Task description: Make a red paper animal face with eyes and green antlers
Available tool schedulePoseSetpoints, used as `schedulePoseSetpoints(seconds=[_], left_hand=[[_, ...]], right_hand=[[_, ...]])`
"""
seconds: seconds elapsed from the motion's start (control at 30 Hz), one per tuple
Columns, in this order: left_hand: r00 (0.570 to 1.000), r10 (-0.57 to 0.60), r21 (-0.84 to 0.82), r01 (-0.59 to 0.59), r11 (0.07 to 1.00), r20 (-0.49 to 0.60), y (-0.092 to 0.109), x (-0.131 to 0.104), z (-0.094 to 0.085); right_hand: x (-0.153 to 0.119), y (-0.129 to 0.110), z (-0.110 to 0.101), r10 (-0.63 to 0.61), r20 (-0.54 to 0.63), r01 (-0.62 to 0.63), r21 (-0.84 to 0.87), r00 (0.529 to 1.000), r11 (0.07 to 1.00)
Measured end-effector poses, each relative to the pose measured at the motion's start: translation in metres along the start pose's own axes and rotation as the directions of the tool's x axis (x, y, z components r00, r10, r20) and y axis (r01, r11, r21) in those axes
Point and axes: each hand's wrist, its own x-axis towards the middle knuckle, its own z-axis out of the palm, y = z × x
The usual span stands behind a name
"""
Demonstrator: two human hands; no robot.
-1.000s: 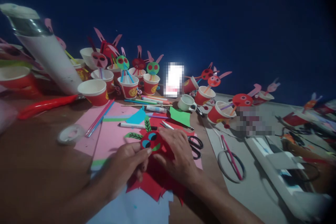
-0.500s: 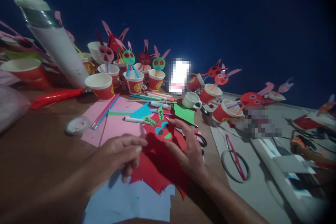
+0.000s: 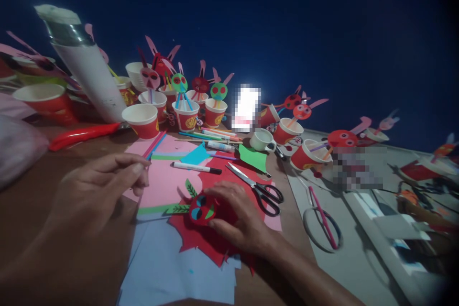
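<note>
A round red paper face (image 3: 201, 209) with blue eyes, a green mouth and green leaf-patterned ears is held by my right hand (image 3: 238, 217), its thumb at the lower edge and its fingers over the upper side. My left hand (image 3: 107, 184) is pinched closed at the left, near the ends of the pink and blue straws (image 3: 157, 146); whatever lies between its fingertips is hidden. Under the face is red paper (image 3: 211, 244), over pink sheets (image 3: 161, 184) and pale blue sheets (image 3: 179, 272). Black-handled scissors (image 3: 256, 186) and a marker (image 3: 196, 168) lie beyond my right hand.
Behind stand red cups (image 3: 185, 117) with paper animal faces on straws, and a tall tilted white bottle (image 3: 88, 76). A pale mug (image 3: 261, 139) sits at centre right. A red-handled object (image 3: 84, 136) lies left, a white power strip (image 3: 387, 234) far right.
My right hand has brought the red face lower and to the left, tilting it. My left hand has moved left and up, its fingers now pinched. The scissors and marker are more exposed.
</note>
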Motion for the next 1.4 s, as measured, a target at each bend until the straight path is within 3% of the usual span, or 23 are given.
schedulePoseSetpoints(seconds=[0.07,0.17,0.33,0.4,0.43,0.47,0.5,0.53,0.6,0.67,0.77,0.93,1.07,1.17,1.2,1.3,1.37,1.4], left_hand=[[0.999,0.014,0.081,-0.017,0.997,0.040,0.005,-0.006,0.007],[0.995,0.069,0.065,-0.074,0.995,0.066,0.013,-0.013,0.017],[0.987,0.157,0.171,-0.158,0.973,0.023,0.013,-0.023,0.020],[0.983,0.143,0.233,-0.166,0.958,0.114,0.003,-0.029,0.024],[0.969,0.100,0.219,-0.151,0.964,0.226,-0.003,-0.032,0.027],[0.922,0.023,0.181,-0.100,0.978,0.386,-0.010,-0.035,0.032],[0.835,-0.055,0.130,-0.020,0.991,0.547,-0.016,-0.038,0.038],[0.759,-0.145,0.110,0.097,0.989,0.634,-0.022,-0.041,0.044],[0.665,-0.244,0.045,0.302,0.952,0.706,-0.030,-0.045,0.056],[0.617,-0.295,-0.007,0.439,0.899,0.729,-0.032,-0.047,0.066],[0.607,-0.303,-0.095,0.534,0.840,0.735,-0.028,-0.048,0.074],[0.675,-0.319,-0.246,0.601,0.760,0.666,-0.033,-0.050,0.078],[0.663,-0.286,-0.309,0.629,0.713,0.692,-0.045,-0.051,0.078],[0.695,-0.307,-0.346,0.630,0.695,0.650,-0.047,-0.052,0.074],[0.696,-0.324,-0.340,0.636,0.693,0.641,-0.047,-0.053,0.073],[0.638,-0.359,-0.233,0.654,0.720,0.681,-0.047,-0.054,0.063],[0.668,-0.348,-0.182,0.589,0.787,0.658,-0.050,-0.056,0.054],[0.722,-0.329,-0.184,0.531,0.827,0.608,-0.052,-0.058,0.050]], right_hand=[[0.000,0.001,-0.001,0.001,0.018,-0.001,0.013,1.000,1.000],[0.000,0.002,-0.004,-0.028,-0.060,0.033,0.071,0.998,0.997],[0.001,0.002,-0.007,0.088,-0.153,-0.058,0.193,0.984,0.979],[0.001,0.002,-0.008,0.123,-0.185,-0.079,0.230,0.975,0.970],[0.001,0.002,-0.008,0.138,-0.199,-0.087,0.244,0.970,0.966],[0.001,0.002,-0.008,0.150,-0.212,-0.094,0.255,0.966,0.962],[0.001,0.002,-0.007,0.163,-0.221,-0.102,0.265,0.962,0.959],[0.000,0.001,-0.007,0.172,-0.225,-0.108,0.272,0.959,0.956],[0.000,-0.001,-0.008,0.177,-0.223,-0.113,0.274,0.959,0.955],[0.000,-0.003,-0.008,0.171,-0.212,-0.112,0.264,0.962,0.958],[0.000,-0.005,-0.008,0.137,-0.206,-0.083,0.248,0.969,0.965],[0.001,-0.005,-0.004,0.121,-0.219,-0.063,0.257,0.968,0.964],[0.001,-0.005,0.002,0.140,-0.199,-0.083,0.273,0.970,0.958],[0.001,-0.005,0.007,0.108,-0.168,-0.061,0.265,0.980,0.962],[0.001,-0.005,0.008,0.097,-0.163,-0.052,0.264,0.982,0.963],[0.001,-0.006,0.009,0.113,-0.163,-0.063,0.281,0.980,0.958],[0.001,-0.007,0.008,0.163,-0.166,-0.107,0.302,0.973,0.947],[0.001,-0.007,0.008,0.191,-0.162,-0.134,0.312,0.968,0.941]])
